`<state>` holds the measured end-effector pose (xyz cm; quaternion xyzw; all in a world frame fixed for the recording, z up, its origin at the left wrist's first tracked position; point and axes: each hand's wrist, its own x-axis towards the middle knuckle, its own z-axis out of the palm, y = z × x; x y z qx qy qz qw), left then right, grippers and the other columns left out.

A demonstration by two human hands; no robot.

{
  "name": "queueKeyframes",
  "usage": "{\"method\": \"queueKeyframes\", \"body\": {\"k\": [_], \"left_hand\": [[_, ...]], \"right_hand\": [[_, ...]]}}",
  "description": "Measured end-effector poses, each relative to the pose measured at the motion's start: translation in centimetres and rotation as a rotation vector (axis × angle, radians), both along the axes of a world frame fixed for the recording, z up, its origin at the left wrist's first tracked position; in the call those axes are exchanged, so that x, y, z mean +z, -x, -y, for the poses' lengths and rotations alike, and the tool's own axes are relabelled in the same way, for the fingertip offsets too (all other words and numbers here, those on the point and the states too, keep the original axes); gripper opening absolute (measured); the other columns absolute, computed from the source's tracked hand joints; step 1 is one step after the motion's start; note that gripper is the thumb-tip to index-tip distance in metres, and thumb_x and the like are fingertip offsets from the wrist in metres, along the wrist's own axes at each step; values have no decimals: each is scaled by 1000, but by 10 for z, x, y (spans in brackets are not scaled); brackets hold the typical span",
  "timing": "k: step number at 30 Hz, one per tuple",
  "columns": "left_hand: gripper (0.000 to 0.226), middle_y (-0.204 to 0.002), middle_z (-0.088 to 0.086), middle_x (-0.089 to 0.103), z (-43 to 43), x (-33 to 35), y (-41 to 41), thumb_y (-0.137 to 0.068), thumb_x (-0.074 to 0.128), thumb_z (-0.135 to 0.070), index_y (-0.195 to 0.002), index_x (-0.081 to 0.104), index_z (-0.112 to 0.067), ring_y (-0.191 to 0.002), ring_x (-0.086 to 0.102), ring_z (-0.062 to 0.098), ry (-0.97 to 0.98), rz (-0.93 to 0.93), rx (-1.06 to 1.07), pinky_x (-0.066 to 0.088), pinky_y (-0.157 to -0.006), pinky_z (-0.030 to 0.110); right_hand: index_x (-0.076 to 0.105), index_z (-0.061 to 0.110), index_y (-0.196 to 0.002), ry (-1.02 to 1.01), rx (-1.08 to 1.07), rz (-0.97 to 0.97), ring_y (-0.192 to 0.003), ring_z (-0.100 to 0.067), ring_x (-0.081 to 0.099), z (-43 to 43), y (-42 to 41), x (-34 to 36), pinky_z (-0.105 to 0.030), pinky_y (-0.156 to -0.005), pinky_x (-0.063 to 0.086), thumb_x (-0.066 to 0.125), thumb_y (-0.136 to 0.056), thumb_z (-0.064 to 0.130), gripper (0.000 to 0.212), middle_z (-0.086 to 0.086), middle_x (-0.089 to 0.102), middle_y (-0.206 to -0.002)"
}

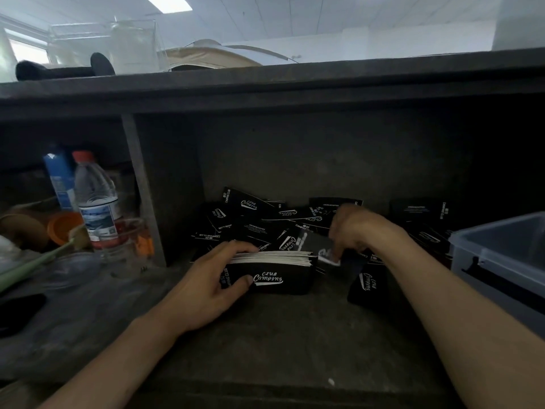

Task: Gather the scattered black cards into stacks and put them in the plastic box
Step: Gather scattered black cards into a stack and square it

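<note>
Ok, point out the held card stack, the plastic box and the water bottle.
card stack (275,280): head view, its logo-printed front face.
plastic box (498,256): head view, its near wall.
water bottle (98,222): head view, its label.

I count two hands here, the left hand (206,286) and the right hand (354,228). One stack (271,270) sits in the left, and one card (328,256) is pinched in the right. Loose cards (250,219) overlap, well over ten; I can't tell exactly. One box (501,255). One bottle (95,199), one blue can (59,175), one orange cup (63,227).
</note>
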<state>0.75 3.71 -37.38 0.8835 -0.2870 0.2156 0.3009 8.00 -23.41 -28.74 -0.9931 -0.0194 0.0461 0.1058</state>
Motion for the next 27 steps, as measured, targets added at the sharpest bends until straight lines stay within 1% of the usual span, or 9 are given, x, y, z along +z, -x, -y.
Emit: {"method": "queueKeyframes", "body": {"k": [3,8,10,11,13,16,18,22,27], "left_hand": [[45,-122,-22,54,0,-1,0,-91,69,-29,-127,47,-43,-114,56,0,17,-18,23,48,-85,15],[70,-135,-19,52,-1,-3,-2,-90,71,-27,-143,29,-42,-124,53,-2,76,-94,20,47,-104,25],[70,-131,-16,58,-1,-2,-2,-91,71,-25,-145,30,-44,-121,58,3,78,-98,-9,50,-103,31],[67,-129,-16,60,0,-1,-1,-91,70,-24,-144,34,-44,-119,60,4,75,-87,-16,51,-101,31],[58,-127,-20,59,1,-1,1,-91,70,-23,-140,43,-41,-118,58,1,62,-45,-19,51,-98,28],[56,-129,-21,54,1,-1,2,-92,70,-25,-140,46,-42,-121,55,1,43,4,-20,47,-100,21],[60,-128,-19,51,0,-1,1,-92,69,-26,-142,43,-46,-121,54,2,31,18,-19,47,-99,18],[57,-122,-18,51,0,-2,0,-92,69,-27,-140,46,-47,-114,57,5,22,27,-13,52,-91,24],[54,-122,-19,51,0,-3,-1,-91,70,-30,-135,48,-50,-111,59,9,27,16,9,54,-87,30]], "right_hand": [[71,25,-84,-387,127,163,-88,-14,65,6,-1,6,-24,-80,50,84,-72,18,19,3,70,-86],[67,18,-120,-683,481,-374,-107,-15,65,-7,6,-9,-32,-94,50,54,-98,19,25,-5,71,-116],[61,13,-124,-928,406,-273,-103,-19,68,-10,-9,-13,-31,-89,52,44,-102,13,28,-11,68,-119],[59,13,-126,-901,342,-52,-99,-18,68,-7,-21,-16,-28,-87,52,43,-101,9,30,-12,66,-123],[49,20,-139,-484,260,356,-108,-17,61,0,-41,-28,-31,-92,48,45,-97,8,44,-7,53,-140],[23,29,-152,2,326,308,-148,-20,15,1,-55,-54,-52,-118,15,44,-98,23,59,2,18,-161],[32,28,-149,84,303,250,-146,-21,20,-2,-56,-57,-50,-116,15,43,-98,34,52,-1,25,-158],[63,28,-119,162,284,444,-121,-25,49,-11,-46,-39,-38,-100,37,57,-90,47,36,-5,57,-126],[51,25,-134,56,278,412,-130,-29,43,-8,-48,-55,-39,-104,39,49,-96,45,43,-10,44,-141]]}}
